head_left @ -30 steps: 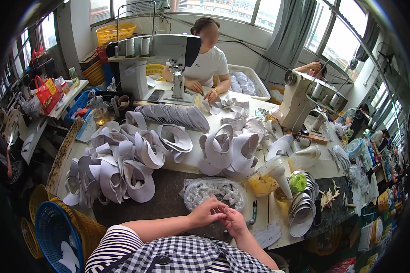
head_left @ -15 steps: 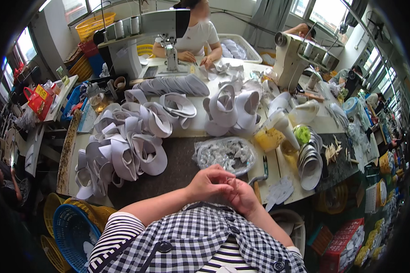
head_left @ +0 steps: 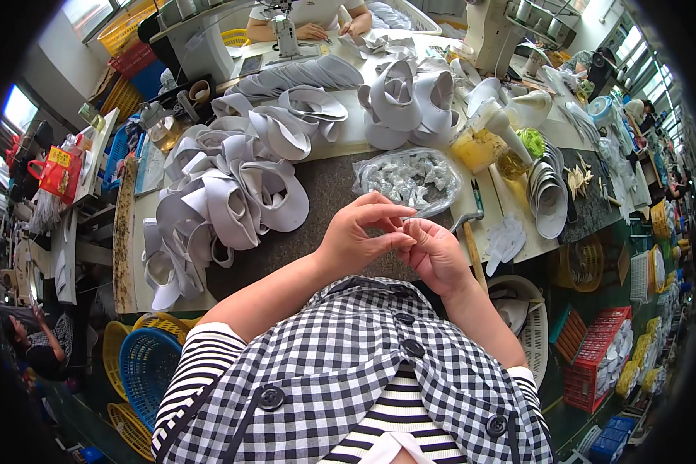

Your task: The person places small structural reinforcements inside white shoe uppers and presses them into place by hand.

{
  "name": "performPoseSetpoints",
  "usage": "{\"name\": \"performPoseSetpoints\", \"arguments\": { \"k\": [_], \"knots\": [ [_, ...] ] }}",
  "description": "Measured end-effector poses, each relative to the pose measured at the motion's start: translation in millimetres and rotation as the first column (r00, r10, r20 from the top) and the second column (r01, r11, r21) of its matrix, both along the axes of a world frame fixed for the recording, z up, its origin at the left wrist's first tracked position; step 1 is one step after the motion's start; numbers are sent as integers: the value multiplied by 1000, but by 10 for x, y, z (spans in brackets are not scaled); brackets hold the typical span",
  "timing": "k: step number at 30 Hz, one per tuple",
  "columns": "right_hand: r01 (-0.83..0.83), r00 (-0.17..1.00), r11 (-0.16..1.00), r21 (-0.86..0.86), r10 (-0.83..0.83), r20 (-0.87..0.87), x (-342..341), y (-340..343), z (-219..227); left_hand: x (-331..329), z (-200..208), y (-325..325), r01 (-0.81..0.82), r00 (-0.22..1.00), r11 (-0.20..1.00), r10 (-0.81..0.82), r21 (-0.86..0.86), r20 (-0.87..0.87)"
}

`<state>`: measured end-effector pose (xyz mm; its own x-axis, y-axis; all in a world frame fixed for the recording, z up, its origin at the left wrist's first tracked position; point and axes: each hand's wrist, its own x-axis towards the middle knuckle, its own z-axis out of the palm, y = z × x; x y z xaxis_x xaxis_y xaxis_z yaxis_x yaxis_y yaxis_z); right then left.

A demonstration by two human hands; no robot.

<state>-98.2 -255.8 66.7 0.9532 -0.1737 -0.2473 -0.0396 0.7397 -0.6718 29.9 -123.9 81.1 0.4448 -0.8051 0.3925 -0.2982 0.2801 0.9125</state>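
Note:
My left hand (head_left: 365, 232) and my right hand (head_left: 439, 257) meet in front of my chest, fingertips pinched together. Between them is something tiny and thin that I cannot make out. Just beyond the fingers lies a clear plastic bag (head_left: 414, 179) spread open with small silvery pieces in it. To the left, a heap of white shoe uppers (head_left: 228, 203) covers the dark mat (head_left: 274, 259). A pair of white uppers (head_left: 394, 104) stands beyond the bag. A hammer with a wooden handle (head_left: 473, 251) lies near my right hand.
Glue containers (head_left: 475, 147) and nested white pieces (head_left: 547, 189) stand at the right. A row of white pieces (head_left: 309, 75) lies farther back. Across the table a co-worker's hands (head_left: 313, 31) are beside a sewing machine (head_left: 286, 39). Blue (head_left: 148, 363) and red baskets (head_left: 595, 363) stand below the table.
My view has tilted down, so the table appears higher. Both hands stay together; my right fingers now press closer against the left fingertips.

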Motion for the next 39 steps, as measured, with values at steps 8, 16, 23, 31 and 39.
{"name": "performPoseSetpoints", "arguments": {
  "k": [8, 16, 23, 31, 39],
  "knots": [
    [62, 998, 997, -47, -63, -3, -5, 211, 116, 96, 129, 120, 60, 987, 997, -67, 57, 148],
    [25, 999, 1000, 19, -26, 45, 32, 169, 22, 250, 161, 32, 123, 965, 982, -152, 142, 212],
    [6, 1000, 998, 67, -6, 0, 26, 130, -13, 242, 162, -14, 115, 968, 969, -159, 218, 197],
    [-27, 991, 987, 157, 6, 132, -81, 126, -138, 145, 76, -54, 95, 972, 984, -124, 151, 197],
    [-36, 986, 963, 268, -10, 167, -98, 183, -111, 106, 1, -93, 85, 975, 993, -99, 78, 197]
  ]
}}
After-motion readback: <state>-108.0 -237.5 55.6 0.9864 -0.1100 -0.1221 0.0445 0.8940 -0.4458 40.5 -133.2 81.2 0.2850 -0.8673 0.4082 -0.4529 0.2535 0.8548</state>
